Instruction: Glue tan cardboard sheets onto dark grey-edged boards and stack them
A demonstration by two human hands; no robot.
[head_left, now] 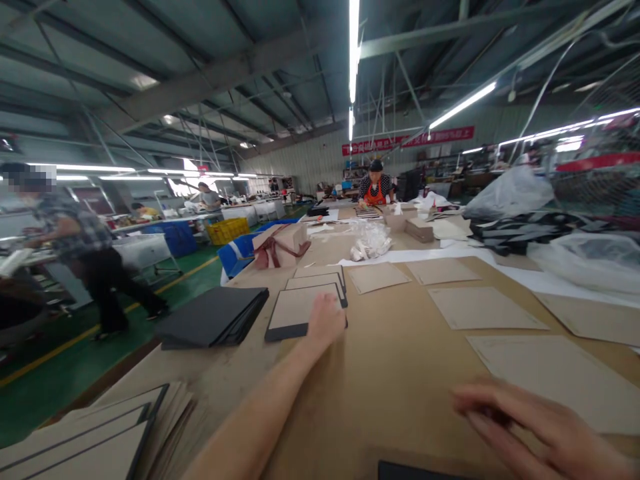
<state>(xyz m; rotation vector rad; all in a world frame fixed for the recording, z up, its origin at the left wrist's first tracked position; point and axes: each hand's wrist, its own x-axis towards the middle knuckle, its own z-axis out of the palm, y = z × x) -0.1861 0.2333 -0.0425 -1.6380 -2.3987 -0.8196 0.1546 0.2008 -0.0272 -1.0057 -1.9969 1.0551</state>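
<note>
My left hand (326, 319) is stretched forward, its fingers curled over the right edge of a beige panel with a black border (295, 308). That panel lies at the near end of a short overlapping row of similar panels (320, 272). Low on the right, my right hand (520, 413) hovers near a plain beige sheet (560, 370), blurred, with thumb and fingers apart and nothing visible between them. A stack of black sheets (215, 317) lies left of my left hand. Part of a dark piece (410, 471) shows at the bottom edge.
More beige sheets (485, 308) are spread along the table's right side. Black-edged panels (85, 440) are stacked at the near left. Farther off are a beige box (287, 243), crumpled clear plastic (370, 240) and a person in an orange apron (376, 190). Another person (75, 233) walks at left.
</note>
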